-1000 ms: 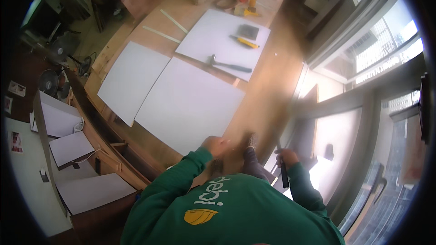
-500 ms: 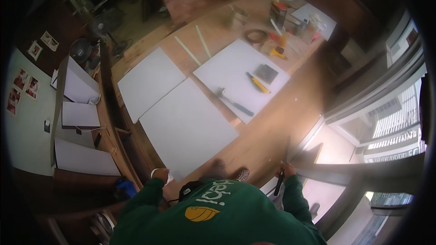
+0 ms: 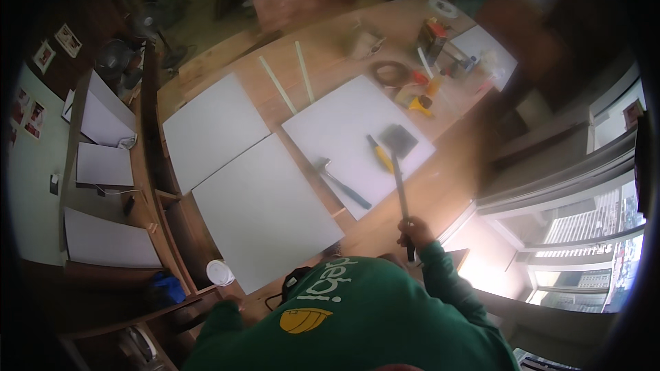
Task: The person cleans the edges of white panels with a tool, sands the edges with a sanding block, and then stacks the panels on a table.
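My right hand (image 3: 416, 232) is closed around the black handle of a long, narrow grey tool (image 3: 401, 189), perhaps a file. Its far end reaches over the white board (image 3: 361, 117), close to a yellow-and-black utility knife (image 3: 380, 154) and a dark square pad (image 3: 399, 141). A hammer (image 3: 344, 184) with a dark teal handle lies on the same board. Low on the left, my left hand (image 3: 234, 300) is mostly hidden by its green sleeve, its fingers unclear. Just beyond it sits a round white object (image 3: 220, 273), like a roll or lidded tub, apart from the hand.
Two more white panels (image 3: 268, 213) (image 3: 216, 124) lie side by side on the wooden table. Pale strips (image 3: 278, 84), a brown coil (image 3: 389, 73), a yellow tool (image 3: 420, 105) and a box (image 3: 432, 39) are farther off. An open wooden frame (image 3: 179, 227) runs along the left; windows stand right.
My right hand has risen and swung the long tool forward over the board. My left hand has let go of the round white object and drawn back. The view has shifted slightly.
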{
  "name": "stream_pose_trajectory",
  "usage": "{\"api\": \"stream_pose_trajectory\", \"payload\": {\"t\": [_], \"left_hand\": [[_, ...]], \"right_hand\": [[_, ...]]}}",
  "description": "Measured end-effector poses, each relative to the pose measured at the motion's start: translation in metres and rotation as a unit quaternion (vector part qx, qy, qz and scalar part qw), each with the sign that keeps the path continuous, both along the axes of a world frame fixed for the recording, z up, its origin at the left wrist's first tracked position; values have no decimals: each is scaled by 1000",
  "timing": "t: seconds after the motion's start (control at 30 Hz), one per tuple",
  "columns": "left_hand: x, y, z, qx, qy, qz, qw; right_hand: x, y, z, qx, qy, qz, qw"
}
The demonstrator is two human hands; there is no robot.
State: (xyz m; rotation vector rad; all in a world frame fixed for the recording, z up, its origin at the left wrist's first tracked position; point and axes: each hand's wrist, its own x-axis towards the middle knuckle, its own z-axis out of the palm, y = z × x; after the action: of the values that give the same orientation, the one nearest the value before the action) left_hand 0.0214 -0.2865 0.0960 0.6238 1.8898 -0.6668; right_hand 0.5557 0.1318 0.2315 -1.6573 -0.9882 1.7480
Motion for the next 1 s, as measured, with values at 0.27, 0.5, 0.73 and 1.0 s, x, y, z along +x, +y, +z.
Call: {"api": "stream_pose_trajectory", "payload": {"t": [0.27,0.5,0.73,1.0], "left_hand": [[98,15,15,66,49,133,988],[209,84,16,158,108,223,956],[267,183,37,229,120,285,923],[294,229,49,253,123,289,915]], "right_hand": [[-39,114,-117,116,-195,224,948],[-95,204,-134,240,-224,334,884],[-121,257,-182,263,-230,421,837],[-141,275,-236,342,-354,530,691]]}}
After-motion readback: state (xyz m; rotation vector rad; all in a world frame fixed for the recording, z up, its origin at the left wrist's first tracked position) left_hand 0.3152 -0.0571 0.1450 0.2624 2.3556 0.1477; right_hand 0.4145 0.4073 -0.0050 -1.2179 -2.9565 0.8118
